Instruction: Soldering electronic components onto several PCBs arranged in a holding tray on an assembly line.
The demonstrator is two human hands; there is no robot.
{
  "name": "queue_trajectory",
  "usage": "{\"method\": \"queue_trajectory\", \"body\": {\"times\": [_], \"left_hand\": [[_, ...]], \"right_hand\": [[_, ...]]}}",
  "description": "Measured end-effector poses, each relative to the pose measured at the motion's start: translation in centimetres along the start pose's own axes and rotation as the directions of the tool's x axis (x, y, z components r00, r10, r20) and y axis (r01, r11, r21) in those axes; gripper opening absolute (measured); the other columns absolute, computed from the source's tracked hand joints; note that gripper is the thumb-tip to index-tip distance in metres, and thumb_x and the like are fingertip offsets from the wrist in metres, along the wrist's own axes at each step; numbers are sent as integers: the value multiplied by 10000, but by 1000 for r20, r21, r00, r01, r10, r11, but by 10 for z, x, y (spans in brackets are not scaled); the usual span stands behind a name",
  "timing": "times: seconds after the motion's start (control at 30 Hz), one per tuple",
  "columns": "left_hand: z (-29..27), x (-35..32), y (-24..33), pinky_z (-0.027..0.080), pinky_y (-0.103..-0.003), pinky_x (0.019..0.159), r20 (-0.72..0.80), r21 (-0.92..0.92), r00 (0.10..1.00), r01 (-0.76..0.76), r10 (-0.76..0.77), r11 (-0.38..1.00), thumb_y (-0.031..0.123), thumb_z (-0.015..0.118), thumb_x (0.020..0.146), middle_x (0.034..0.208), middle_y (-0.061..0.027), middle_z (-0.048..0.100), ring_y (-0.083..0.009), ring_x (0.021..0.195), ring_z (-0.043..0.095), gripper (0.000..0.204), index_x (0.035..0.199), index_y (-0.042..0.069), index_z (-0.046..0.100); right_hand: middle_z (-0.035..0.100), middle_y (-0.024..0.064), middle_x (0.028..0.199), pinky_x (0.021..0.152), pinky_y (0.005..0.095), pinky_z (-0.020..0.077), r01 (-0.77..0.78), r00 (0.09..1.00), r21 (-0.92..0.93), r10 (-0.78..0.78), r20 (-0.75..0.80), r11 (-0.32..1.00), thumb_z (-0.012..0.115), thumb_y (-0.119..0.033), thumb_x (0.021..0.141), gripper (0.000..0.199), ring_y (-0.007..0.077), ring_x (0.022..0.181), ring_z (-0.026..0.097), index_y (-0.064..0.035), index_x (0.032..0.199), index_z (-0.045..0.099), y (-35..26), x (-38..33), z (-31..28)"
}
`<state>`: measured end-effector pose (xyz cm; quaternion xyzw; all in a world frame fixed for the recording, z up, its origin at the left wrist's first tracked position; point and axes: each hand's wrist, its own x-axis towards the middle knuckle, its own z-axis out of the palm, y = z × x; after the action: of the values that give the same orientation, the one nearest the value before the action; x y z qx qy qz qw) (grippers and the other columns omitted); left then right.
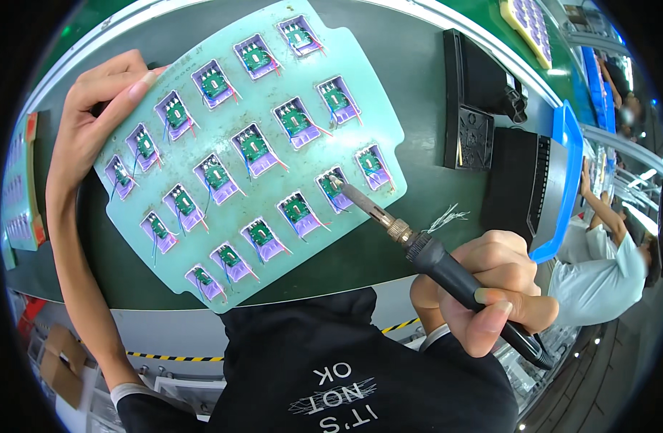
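A light green holding tray [378, 108] lies tilted across the bench, with several purple-lined pockets. Each pocket holds a small green circuit board with thin red and blue wires sticking out. At the tray's upper left edge, my left hand [104, 108] grips it, thumb on top and the other fingers curled at the rim. My right hand [501, 289] is closed around the black handle of a soldering iron [443, 270]. The iron's tip is at a circuit board [328, 187] in the right part of the tray; whether it touches is too small to tell.
Right of the tray are a pile of white strands [447, 218], a black stand [468, 137], a dark box [512, 180] and a blue bin [566, 173]. Another loaded tray [34, 202] stands far left, a yellowish one [526, 29] at top right. A co-worker [598, 281] sits at right.
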<state>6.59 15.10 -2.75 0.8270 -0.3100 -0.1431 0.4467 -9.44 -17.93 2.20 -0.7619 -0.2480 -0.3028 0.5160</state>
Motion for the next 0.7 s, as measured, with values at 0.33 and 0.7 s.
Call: {"method": "queue_trajectory", "body": {"times": [0.33,0.7], "left_hand": [[3,2,1,351,-226,620,-5,-9,1000,-16,16,1000,67,525,879,708,-23,422,-93,649,404,175,861,-95,588],[5,1,-1,328,-225,597,-12,13,1000,-7,7,1000,87,524,882,712,-19,419,-88,652,402,196,892,-91,606]], "right_hand": [[353,39,420,311,248,208,6,999,-21,-5,46,1000,468,-133,790,145,107,287,336,-50,761,352,2,0,-2],[364,41,422,297,238,214,9,999,-20,-8,50,1000,484,-147,806,179,106,288,343,-49,746,347,2,-2,-2]]}}
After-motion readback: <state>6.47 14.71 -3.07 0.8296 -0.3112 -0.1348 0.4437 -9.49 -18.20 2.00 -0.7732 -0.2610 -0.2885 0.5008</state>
